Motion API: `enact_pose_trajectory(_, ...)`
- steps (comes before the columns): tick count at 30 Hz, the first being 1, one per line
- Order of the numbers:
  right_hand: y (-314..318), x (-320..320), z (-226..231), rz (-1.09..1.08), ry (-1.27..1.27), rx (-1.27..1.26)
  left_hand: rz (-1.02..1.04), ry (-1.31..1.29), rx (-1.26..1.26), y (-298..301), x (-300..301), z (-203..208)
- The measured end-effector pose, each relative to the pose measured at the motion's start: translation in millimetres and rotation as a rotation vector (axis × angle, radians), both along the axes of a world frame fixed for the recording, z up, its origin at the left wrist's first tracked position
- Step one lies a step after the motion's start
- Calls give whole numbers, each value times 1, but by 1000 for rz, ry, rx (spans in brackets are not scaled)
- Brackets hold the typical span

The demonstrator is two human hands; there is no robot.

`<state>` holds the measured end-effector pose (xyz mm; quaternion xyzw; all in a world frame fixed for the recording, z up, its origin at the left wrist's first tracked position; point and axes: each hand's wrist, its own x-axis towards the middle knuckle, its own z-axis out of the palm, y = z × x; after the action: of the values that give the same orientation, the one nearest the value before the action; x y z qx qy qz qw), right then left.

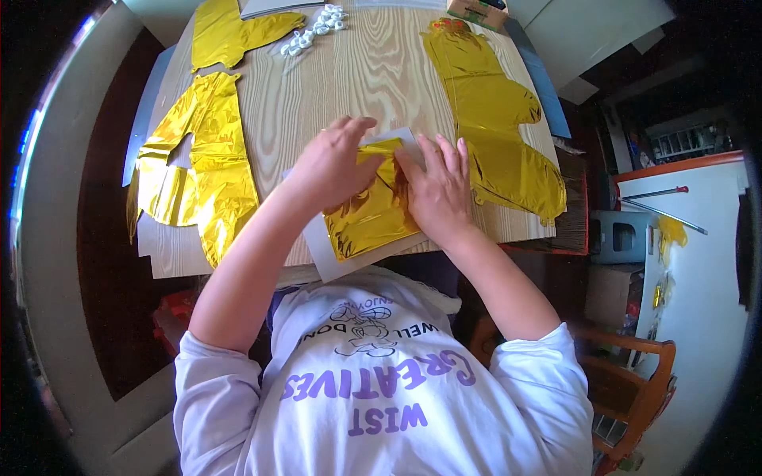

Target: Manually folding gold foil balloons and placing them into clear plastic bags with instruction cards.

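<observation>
A folded gold foil balloon (371,218) lies on a pale flat card (329,255) at the table's near edge. My left hand (335,164) reaches over its upper left part, with fingers apart and the thumb by the foil. My right hand (440,189) rests along its right side, where the foil looks raised and creased. The fingers of this hand are spread, the thumb against the foil. My hands partly cover the foil's upper edge.
Flat gold foil balloons (214,151) lie on the left of the wood-grain table (349,87). Another long foil balloon (500,119) covers the right side. Several small white rolls (305,38) and a small box (478,12) are at the far side. A wooden chair (635,381) stands at right.
</observation>
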<state>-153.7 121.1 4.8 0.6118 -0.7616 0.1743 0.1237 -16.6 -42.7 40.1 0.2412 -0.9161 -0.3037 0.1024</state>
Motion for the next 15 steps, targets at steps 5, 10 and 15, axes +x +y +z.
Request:
enact_pose_trajectory(5,1,-3,-6,-18,-8,8,69,-355,97,-25,-20,25)
enact_pose_trajectory(10,1,-6,-7,-19,-70,31,51,-465,101,-39,-27,28)
enact_pose_trajectory(15,-1,-10,-5,11,-38,58,25,-356,260,-41,-18,26)
